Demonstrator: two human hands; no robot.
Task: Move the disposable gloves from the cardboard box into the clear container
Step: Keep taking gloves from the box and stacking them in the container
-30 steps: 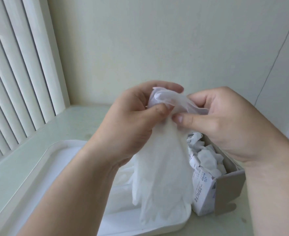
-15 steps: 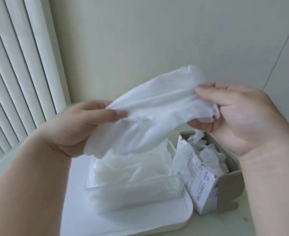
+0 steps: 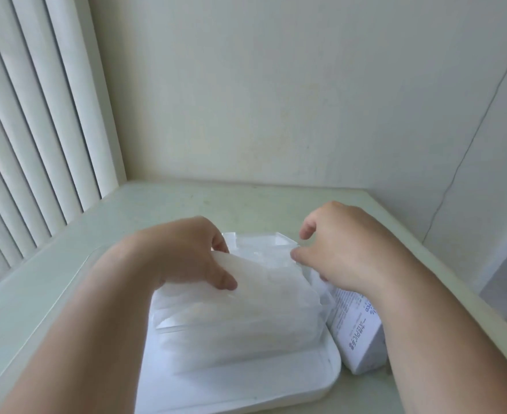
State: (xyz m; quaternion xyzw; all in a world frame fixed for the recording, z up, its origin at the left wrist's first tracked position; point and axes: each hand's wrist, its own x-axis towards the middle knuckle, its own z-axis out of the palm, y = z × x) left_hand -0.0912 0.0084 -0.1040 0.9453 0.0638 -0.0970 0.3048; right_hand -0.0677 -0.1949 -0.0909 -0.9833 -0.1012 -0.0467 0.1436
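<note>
**Glove down on the pile**

Far left of the frame: white blinds (image 3: 22, 144), not part of the job. Lower left to middle: white tray (image 3: 246, 389) on the pale table (image 3: 156, 204), under the clear container (image 3: 258, 238).

Left of middle: left hand (image 3: 186, 255), thumb on top of the glove (image 3: 270, 294) and fingers tucked behind its edge, pinching it.

Middle: glove lying flat on the pile of gloves (image 3: 240, 339) inside the clear container. No longer up in the air, stretched between both hands, as half a second ago. Means one more glove nearly put away.

Right of middle: right hand (image 3: 345, 249), fingers softly curled, thumb tip at the glove's right end. Cannot tell whether pinching it or free of it.

Lower right: cardboard box (image 3: 362, 333), just beside the tray, partly hidden behind the right arm. Cannot tell how many gloves left inside.

Next, most likely: let go, pat flat, reach back to the box.
</note>
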